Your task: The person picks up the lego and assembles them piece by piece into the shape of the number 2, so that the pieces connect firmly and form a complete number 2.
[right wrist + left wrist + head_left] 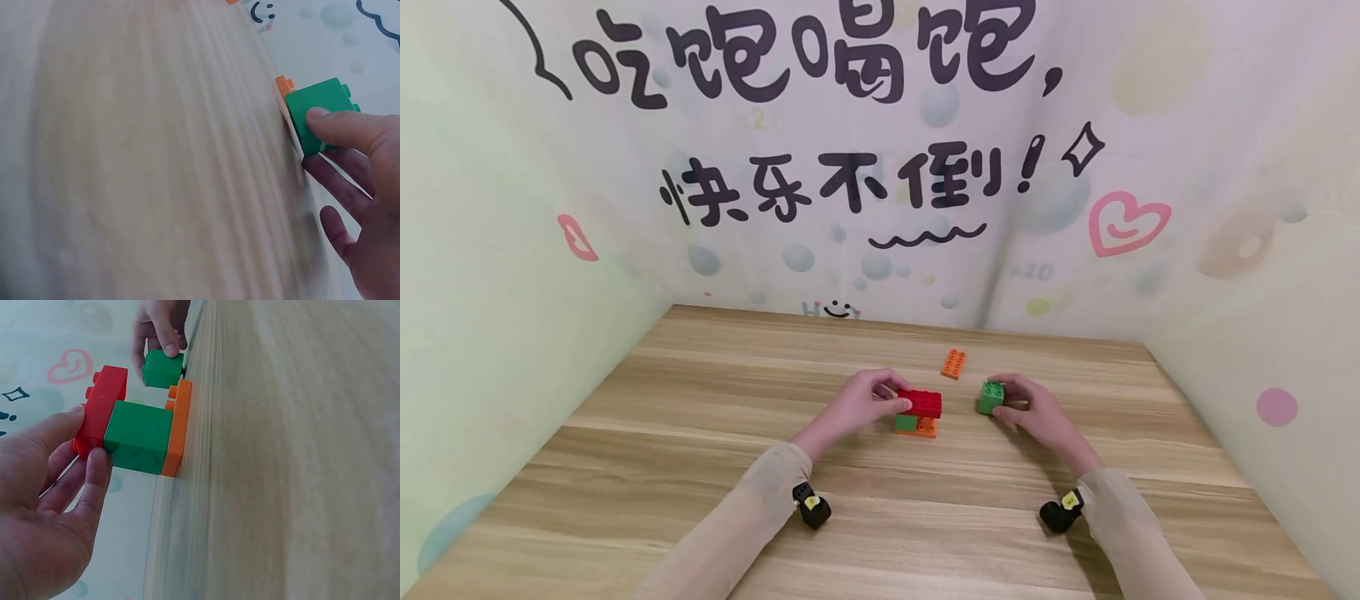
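Observation:
My left hand (pixel 868 398) pinches a red building brick (pixel 925 404) between thumb and fingers. In the left wrist view that brick sits across the top of a green block (pixel 139 437), which stands at one end of an orange studded plate (pixel 179 428). Part of the red brick overhangs the plate's free end. To the right, my right hand (pixel 1033 412) holds a second green block (pixel 991 398) with its thumb on one face and fingers behind, studs up. Whether that block touches the table cannot be told.
A loose orange studded plate (pixel 953 363) lies on the wooden table (pixel 737 358), behind and between both hands. A printed curtain (pixel 850 275) hangs along the table's back edge. Black wrist cameras are strapped on both sleeves.

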Demonstrator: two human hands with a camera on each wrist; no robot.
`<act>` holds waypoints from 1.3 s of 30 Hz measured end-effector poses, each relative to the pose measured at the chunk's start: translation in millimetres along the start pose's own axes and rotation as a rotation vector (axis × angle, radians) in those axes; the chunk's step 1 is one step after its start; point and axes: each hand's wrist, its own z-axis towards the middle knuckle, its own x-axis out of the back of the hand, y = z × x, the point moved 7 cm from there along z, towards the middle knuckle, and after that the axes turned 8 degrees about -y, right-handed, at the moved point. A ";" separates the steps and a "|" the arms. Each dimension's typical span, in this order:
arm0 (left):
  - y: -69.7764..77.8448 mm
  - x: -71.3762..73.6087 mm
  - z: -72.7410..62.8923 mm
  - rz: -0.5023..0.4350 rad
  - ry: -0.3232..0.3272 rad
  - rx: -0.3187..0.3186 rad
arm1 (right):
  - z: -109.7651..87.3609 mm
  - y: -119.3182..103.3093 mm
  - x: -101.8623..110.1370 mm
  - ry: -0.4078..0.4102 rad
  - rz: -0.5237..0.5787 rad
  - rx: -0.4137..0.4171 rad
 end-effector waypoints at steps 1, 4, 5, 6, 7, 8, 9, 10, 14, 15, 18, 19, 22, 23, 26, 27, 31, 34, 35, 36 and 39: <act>0.3 0.0 -0.1 -0.001 0.000 -0.002 | 0.0 -0.3 0.3 0.002 -0.005 0.002; 0.4 0.0 -0.1 -0.002 0.001 -0.003 | 1.7 2.7 1.0 0.015 -0.011 0.011; 0.4 -0.1 0.0 -0.003 0.001 -0.003 | 2.0 1.9 1.4 0.020 -0.015 0.014; 0.5 -0.1 -0.1 -0.004 0.001 -0.005 | 2.3 0.7 1.9 0.026 -0.019 0.017; 0.4 -0.2 0.0 -0.005 0.002 -0.005 | 2.7 -0.7 2.4 0.027 -0.023 0.019; 0.2 -0.3 0.0 -0.005 0.003 -0.005 | 3.2 -2.0 3.0 0.030 -0.028 0.019; 0.2 -0.4 0.0 -0.007 0.003 -0.006 | 3.7 -3.2 3.7 0.034 -0.033 0.016; -0.2 -0.6 0.2 -0.007 0.004 -0.005 | 4.2 -4.5 4.5 0.042 -0.038 0.012; 0.0 -0.8 0.0 -0.013 0.005 -0.012 | 5.9 -11.1 7.6 0.058 -0.060 0.000; -0.3 -0.9 0.1 -0.014 0.006 -0.011 | 6.2 -13.0 8.5 0.064 -0.062 -0.002; -1.1 -1.0 0.5 -0.017 0.007 -0.009 | 6.9 -19.4 11.3 0.077 -0.072 0.009; -1.5 -1.1 0.6 -0.019 0.007 -0.008 | 7.2 -21.1 12.3 0.081 -0.070 0.011; -2.1 -1.2 0.7 -0.024 0.008 -0.007 | 8.6 -27.8 14.9 0.090 -0.080 0.021; -1.9 -1.2 0.6 -0.027 0.008 -0.009 | 9.2 -30.3 15.7 0.094 -0.082 0.020; -1.3 -1.0 0.0 -0.033 0.010 -0.011 | 11.6 -38.5 17.9 0.098 -0.105 0.033; -1.1 -0.9 -0.3 -0.032 0.010 -0.011 | 12.7 -41.2 18.7 0.098 -0.107 0.034; -1.4 -1.2 -0.4 -0.022 0.012 -0.004 | 17.8 -52.1 21.1 0.090 -0.114 0.046; -1.5 -1.5 -0.2 -0.019 0.012 -0.003 | 21.4 -59.9 24.0 0.087 -0.110 0.059; -1.7 -1.6 0.0 -0.020 0.012 -0.002 | 22.4 -63.0 25.0 0.086 -0.110 0.065; -1.7 -1.5 0.1 -0.021 0.012 -0.002 | 23.7 -66.1 26.1 0.086 -0.112 0.072; -1.6 -1.1 0.3 -0.021 0.014 0.000 | 27.5 -76.1 30.1 0.090 -0.115 0.094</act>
